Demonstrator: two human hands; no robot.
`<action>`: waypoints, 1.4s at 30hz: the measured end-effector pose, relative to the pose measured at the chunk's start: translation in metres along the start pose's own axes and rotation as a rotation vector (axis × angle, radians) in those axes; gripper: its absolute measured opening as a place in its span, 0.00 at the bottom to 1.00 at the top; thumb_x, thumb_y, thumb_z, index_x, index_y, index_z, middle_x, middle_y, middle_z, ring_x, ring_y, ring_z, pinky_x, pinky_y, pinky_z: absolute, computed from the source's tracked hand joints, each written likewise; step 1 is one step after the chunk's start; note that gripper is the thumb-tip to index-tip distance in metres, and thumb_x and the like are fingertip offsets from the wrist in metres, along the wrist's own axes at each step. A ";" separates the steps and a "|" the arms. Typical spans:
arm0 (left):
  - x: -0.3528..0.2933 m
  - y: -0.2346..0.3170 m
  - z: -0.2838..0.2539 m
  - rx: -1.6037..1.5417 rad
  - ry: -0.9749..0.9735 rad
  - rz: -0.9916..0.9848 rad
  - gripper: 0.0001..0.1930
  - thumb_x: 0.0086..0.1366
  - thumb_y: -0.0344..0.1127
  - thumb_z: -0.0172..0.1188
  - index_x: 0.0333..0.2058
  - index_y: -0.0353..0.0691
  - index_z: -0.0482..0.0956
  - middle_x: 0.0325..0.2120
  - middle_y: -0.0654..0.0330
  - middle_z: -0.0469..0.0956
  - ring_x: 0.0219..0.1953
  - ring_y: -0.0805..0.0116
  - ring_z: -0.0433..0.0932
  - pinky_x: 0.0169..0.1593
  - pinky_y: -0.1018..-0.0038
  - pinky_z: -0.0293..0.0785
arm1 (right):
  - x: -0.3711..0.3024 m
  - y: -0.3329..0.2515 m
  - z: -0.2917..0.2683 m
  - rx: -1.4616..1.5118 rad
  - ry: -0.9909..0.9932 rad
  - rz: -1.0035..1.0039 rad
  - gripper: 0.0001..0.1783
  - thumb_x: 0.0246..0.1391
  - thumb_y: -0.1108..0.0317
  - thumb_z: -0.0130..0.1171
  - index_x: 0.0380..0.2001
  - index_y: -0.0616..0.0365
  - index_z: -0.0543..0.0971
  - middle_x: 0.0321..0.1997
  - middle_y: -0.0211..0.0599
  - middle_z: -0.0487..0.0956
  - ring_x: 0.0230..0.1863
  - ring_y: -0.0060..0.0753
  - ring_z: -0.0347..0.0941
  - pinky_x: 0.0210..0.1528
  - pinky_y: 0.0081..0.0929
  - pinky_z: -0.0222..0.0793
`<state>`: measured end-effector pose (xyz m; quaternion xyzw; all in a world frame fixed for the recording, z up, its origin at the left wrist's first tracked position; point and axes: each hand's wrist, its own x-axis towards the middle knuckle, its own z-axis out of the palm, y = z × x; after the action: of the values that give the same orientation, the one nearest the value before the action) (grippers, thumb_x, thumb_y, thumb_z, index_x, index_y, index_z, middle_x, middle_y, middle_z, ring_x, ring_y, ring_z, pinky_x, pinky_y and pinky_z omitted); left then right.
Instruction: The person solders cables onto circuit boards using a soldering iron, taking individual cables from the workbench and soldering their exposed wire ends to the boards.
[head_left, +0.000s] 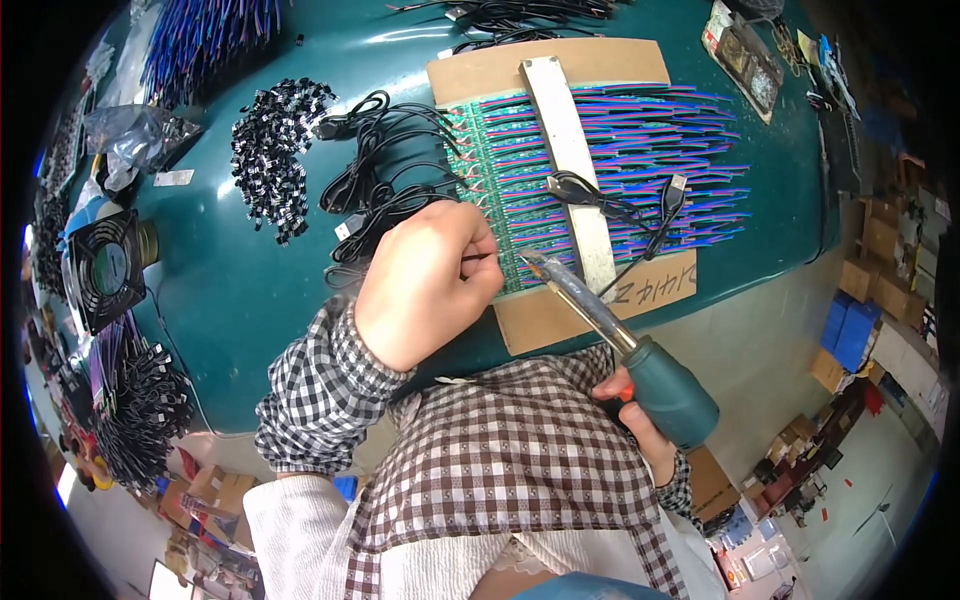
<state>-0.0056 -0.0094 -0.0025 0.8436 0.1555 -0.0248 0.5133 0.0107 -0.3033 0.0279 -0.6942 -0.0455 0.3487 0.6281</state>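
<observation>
My left hand (425,285), closed in a pinch, holds a thin black cable (474,258) at the left edge of a row of small green circuit boards (505,170). In my right hand (650,440) is a soldering iron (672,392) with a green handle, its tip close to the boards just right of my left fingertips. The boards lie on a cardboard sheet (540,325) under a pale flat bar (565,135). Blue, red and black wires (660,150) run off to their right. Several black USB cables (365,150) join the boards' left side.
A heap of small black-and-silver connectors (275,160) lies left on the green table (215,330). A black fan (103,270) stands at the left edge, near a clear plastic bag (135,135). A worn flat tin (742,62) sits at the far right. Looped USB cables (600,203) cross the bar.
</observation>
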 end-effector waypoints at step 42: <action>0.001 -0.001 -0.001 0.019 -0.036 -0.018 0.05 0.52 0.21 0.63 0.26 0.32 0.75 0.23 0.62 0.74 0.23 0.79 0.74 0.28 0.81 0.72 | -0.003 0.012 -0.002 -0.285 0.013 -0.034 0.18 0.44 0.70 0.74 0.40 0.63 0.81 0.31 0.33 0.84 0.36 0.28 0.82 0.42 0.25 0.77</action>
<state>-0.0047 -0.0076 -0.0030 0.8465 0.1534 -0.0460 0.5078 0.0054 -0.3088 0.0185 -0.7779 -0.1020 0.3234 0.5291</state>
